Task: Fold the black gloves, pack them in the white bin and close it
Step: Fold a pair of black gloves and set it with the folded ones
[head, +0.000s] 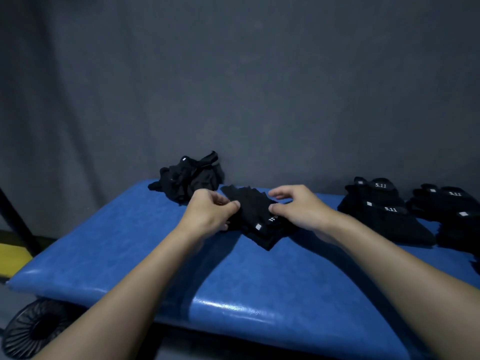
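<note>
Left hand (pixel 207 211): pinches the black glove (pixel 255 216) at its left edge
Right hand (pixel 298 206): thumb and fingers grasp the same glove — right edge
Glove: on the blue padded bench (pixel 130 255)

**Black gloves on the blue bench**

We see a flattened glove (pixel 255 216) lying slanted at the middle of the blue bench (pixel 130 255), white tag and lettering up. A crumpled glove heap (pixel 191 178) sits at the bench's far edge. Two folded stacks marked 5.11, the first stack (pixel 384 219) and the second stack (pixel 449 203), lie at its right end.

Head cam faces fwd/down, close over bench (pixel 117 242).
</note>
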`<state>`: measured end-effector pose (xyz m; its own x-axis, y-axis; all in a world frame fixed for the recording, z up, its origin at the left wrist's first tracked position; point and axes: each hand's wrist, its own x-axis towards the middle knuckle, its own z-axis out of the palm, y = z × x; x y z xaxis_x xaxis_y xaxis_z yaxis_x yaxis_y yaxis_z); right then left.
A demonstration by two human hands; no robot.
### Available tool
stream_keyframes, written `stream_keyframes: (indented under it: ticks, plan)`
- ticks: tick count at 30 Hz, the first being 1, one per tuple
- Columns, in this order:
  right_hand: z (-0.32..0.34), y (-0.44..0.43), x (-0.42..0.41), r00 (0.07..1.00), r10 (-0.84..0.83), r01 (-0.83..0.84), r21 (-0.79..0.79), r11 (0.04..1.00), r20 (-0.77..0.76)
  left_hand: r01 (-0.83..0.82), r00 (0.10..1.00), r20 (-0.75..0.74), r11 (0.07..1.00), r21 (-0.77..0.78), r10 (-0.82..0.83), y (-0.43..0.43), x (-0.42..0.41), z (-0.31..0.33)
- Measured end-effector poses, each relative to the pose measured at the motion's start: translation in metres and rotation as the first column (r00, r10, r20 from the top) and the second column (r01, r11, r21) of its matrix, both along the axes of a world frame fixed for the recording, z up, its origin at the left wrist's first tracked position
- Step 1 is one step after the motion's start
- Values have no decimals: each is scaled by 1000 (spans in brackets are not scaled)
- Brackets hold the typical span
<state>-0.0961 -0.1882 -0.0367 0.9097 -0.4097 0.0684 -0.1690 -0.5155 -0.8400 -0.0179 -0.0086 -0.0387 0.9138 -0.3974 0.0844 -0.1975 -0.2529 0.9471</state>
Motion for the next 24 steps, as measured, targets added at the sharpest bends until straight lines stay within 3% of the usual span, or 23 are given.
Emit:
stream_keyframes:
  ticks: [3,6,14,19,24]
  plan:
    - [-8,-3,-1,999,-36,36,-16,999,26,-1,1000,-28,1000,16,1,2,4,-4]
    - [-11,-9,-1,991,-129,131,-92,987,28,-5,999,43,999,35,3,2,7,-6]
    - [-2,-5,-2,957,-163,144,96,985,241,-10,995,99,1000,-13,11,4,1,4]
    - [-15,-9,-10,995,-96,97,-39,995,33,16,989,139,979,204,-45,7,0,-5]
    - [-22,-12,-15,996,-82,83,-43,996,28,47,973,209,971,233,-97,3,-3,-7]
